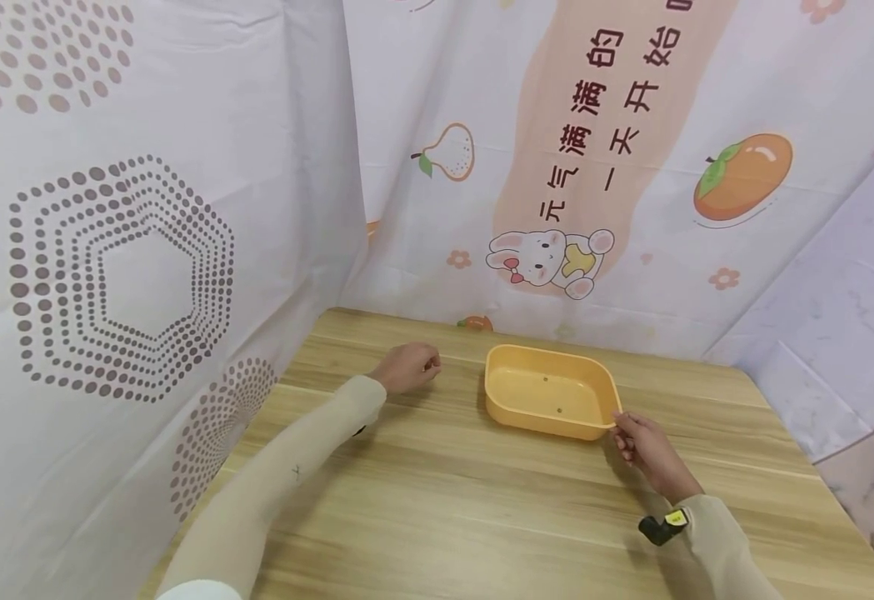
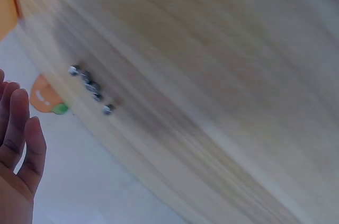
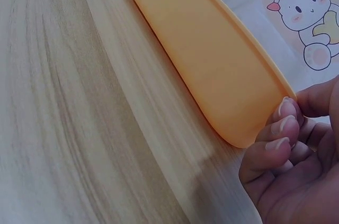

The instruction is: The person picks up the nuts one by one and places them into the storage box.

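Observation:
A shallow yellow plastic tray (image 1: pixel 545 423) with rounded corners sits on the wooden table. My right hand (image 1: pixel 648 450) pinches its near right corner, thumb and curled fingers at the rim (image 3: pixel 275 70). To the tray's left, my left hand (image 1: pixel 409 367) is low over the table, fingers loosely bent, holding nothing visible. In the left wrist view, the fingers (image 2: pixel 34 150) are beside several small shiny metal pieces (image 2: pixel 91 85) in a short row on the wood. In the head view these pieces are hidden. Two small dark spots show on the tray's floor (image 1: pixel 526 392).
The wooden table (image 1: pixel 437 517) runs back to a printed cloth (image 1: pixel 437 242) with fruit and a rabbit. Another patterned cloth (image 1: pixel 287 208) hangs close along the left side, and a pale one (image 1: pixel 841 333) on the right. A black wrist device (image 1: pixel 661 528) is on the right sleeve.

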`<state>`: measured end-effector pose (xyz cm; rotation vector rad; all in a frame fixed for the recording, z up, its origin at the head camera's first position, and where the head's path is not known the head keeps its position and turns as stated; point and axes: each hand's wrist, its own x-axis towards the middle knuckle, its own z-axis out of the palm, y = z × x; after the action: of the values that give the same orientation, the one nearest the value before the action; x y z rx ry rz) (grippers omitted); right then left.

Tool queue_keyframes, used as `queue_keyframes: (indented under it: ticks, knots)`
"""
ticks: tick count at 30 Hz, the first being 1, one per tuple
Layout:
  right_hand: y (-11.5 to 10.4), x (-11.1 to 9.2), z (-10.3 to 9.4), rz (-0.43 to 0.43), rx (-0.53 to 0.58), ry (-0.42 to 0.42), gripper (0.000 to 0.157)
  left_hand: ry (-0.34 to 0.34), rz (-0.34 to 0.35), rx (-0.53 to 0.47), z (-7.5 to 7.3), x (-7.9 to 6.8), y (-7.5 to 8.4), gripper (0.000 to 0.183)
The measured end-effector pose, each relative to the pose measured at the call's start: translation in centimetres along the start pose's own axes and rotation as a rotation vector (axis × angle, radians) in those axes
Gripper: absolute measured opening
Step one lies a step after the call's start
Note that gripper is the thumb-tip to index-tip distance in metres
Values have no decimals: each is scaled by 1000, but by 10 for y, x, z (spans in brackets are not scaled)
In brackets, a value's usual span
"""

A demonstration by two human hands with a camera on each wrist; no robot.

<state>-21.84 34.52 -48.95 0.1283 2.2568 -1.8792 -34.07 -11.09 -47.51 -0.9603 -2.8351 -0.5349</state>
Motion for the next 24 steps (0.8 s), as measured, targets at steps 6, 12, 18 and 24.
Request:
queue_keyframes:
  ticks: [6, 12, 18, 24]
  knots:
    - [-1, -1, 1, 7, 1, -1, 39, 6, -19, -9, -2, -13, -15, 9]
    - [0, 0, 0, 2, -5, -9, 41, 16, -36, 32, -2, -24, -30, 9]
    - [1, 0, -2, 1, -9, -20, 42, 11, -45, 39, -3, -33, -40, 10]
    - [0, 0, -2, 5, 11, -10, 40, -18, -96, 23, -4, -41, -42, 11]
